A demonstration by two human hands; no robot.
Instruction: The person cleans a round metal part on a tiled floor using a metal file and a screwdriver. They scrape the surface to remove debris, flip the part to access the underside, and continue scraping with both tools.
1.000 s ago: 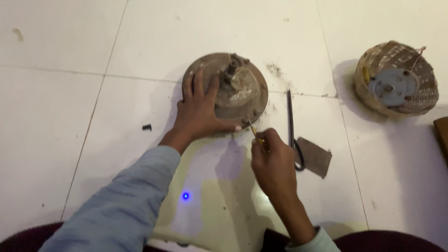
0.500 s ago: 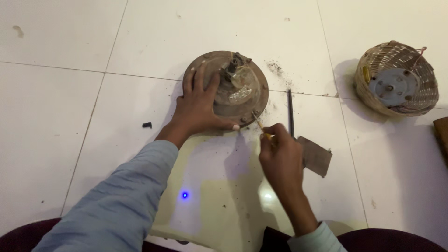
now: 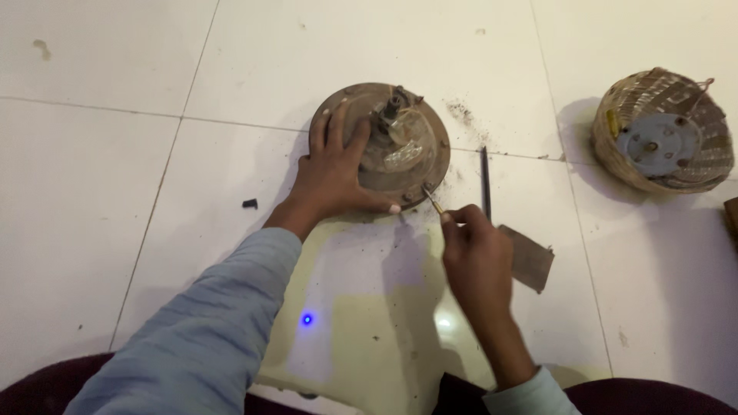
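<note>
The round motor housing [image 3: 400,154] lies on the floor tiles [image 3: 115,154]; your left hand [image 3: 334,173] presses flat on it, your right hand [image 3: 473,250] pinches a thin tool [image 3: 432,200] at its rim, cover not yet off.

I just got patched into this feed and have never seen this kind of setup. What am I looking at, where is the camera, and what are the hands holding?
There is no machine here: a person works with two bare hands, and the single picture comes from a camera worn on their head, looking down at a white tiled floor.

The left hand lies flat on a round, dirty metal disc with a shaft and some clear wrapping at its middle, pressing it to the floor. The right hand pinches a thin tool whose tip meets the disc's near edge.

Also on the floor: a slim dark rod, a brown flat scrap beside the right hand, a small black bit to the left, and, off to the right, a coil-wound round part with a grey centre plate. A small blue light spot shows on the floor.
</note>
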